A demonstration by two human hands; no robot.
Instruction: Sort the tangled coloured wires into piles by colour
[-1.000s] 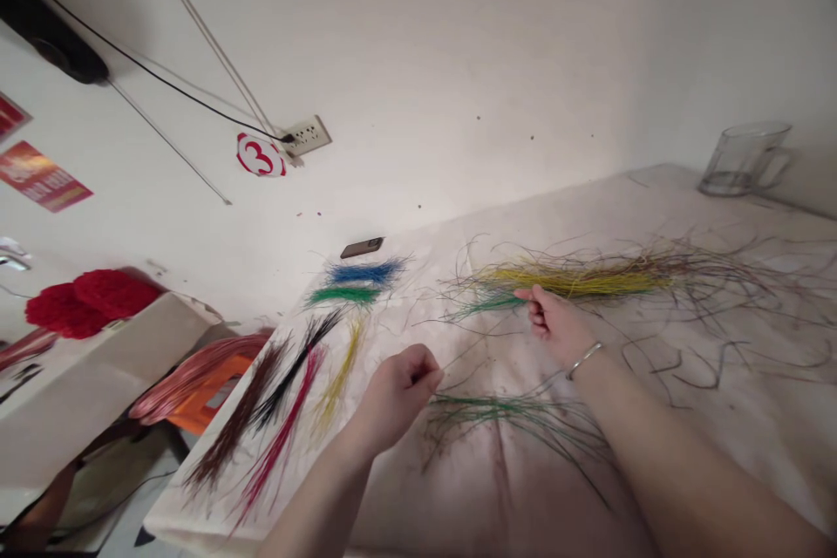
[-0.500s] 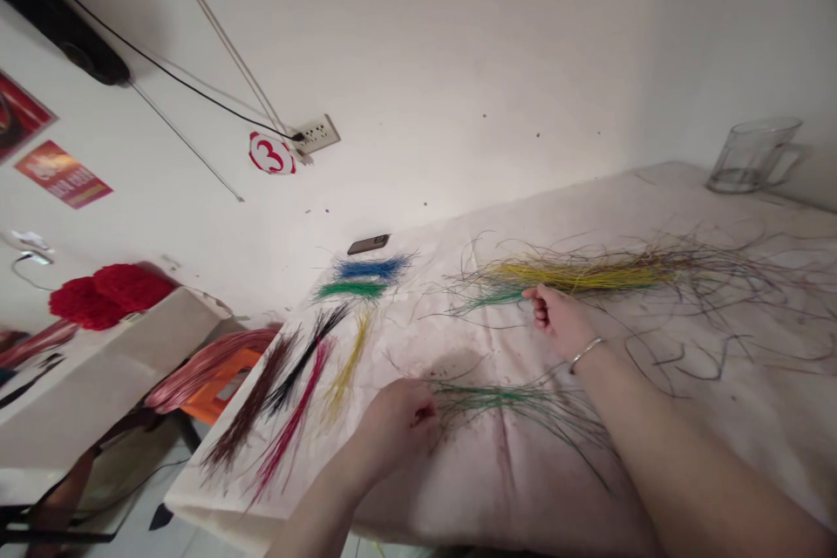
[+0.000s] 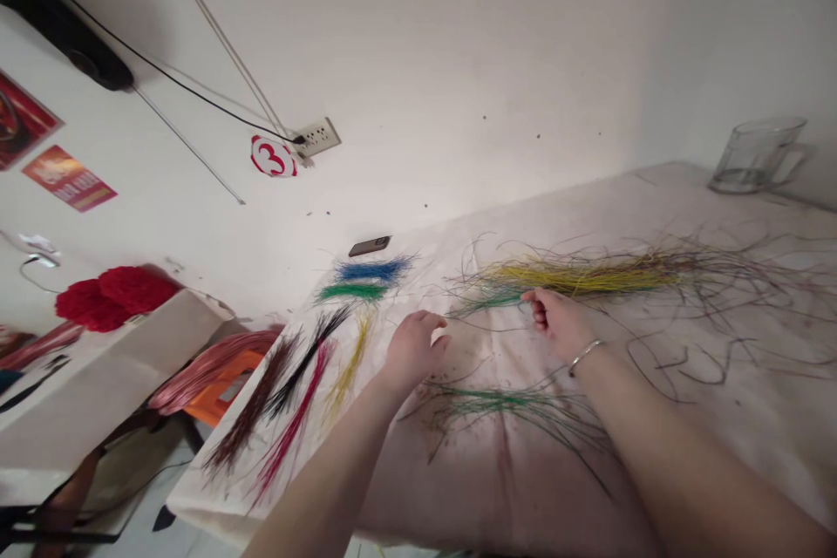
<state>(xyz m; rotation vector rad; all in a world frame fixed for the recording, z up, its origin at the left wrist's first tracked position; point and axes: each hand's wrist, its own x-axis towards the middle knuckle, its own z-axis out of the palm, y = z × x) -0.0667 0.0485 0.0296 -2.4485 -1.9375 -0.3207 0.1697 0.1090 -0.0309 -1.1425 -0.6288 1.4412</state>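
Right hand (image 3: 555,323) pinching thin green strands (image 3: 487,301)

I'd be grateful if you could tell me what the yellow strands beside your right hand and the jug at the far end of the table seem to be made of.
The yellow strands look like thin plastic or coated wire, springy in loose curves with a slight sheen, though the look leaves this open. The jug looks like clear glass or plastic, with glossy, see-through walls.
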